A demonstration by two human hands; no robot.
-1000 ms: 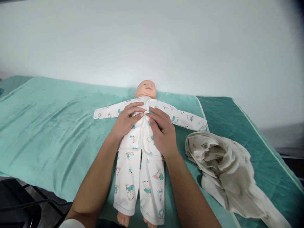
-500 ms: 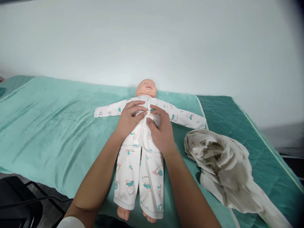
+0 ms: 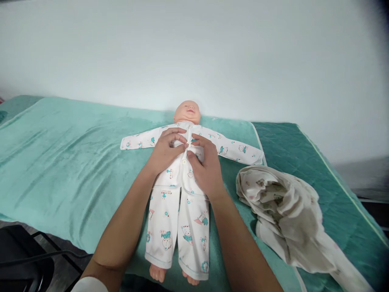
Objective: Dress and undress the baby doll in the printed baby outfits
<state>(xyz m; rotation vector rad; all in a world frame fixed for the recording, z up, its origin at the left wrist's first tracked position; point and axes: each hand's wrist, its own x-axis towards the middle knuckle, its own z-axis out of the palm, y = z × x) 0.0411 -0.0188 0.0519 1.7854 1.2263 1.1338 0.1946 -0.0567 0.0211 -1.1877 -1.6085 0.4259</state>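
A baby doll (image 3: pixel 187 111) lies on its back with its arms spread sideways. It wears a white printed shirt (image 3: pixel 172 178) with a row of buttons down the front and matching trousers (image 3: pixel 194 235). My left hand (image 3: pixel 167 148) pinches the front edge of the shirt at chest height between thumb and forefinger. Facing it, my right hand (image 3: pixel 207 164) has its thumb and forefinger on the opposite edge, around a small button partly hidden by the fingertips. One white button (image 3: pixel 184 162) shows just below the fingers.
A light green blanket (image 3: pixel 60 162) lies under the doll, over a darker green quilted cover (image 3: pixel 282 146). At the right rests a crumpled cream printed garment (image 3: pixel 291 219). A black chair (image 3: pixel 24 259) with a cable stands at lower left. Behind the bed is a white wall (image 3: pixel 152 52).
The fingertips of both hands have shifted very slightly at the shirt's front edge. The doll and the crumpled garment lie as before.
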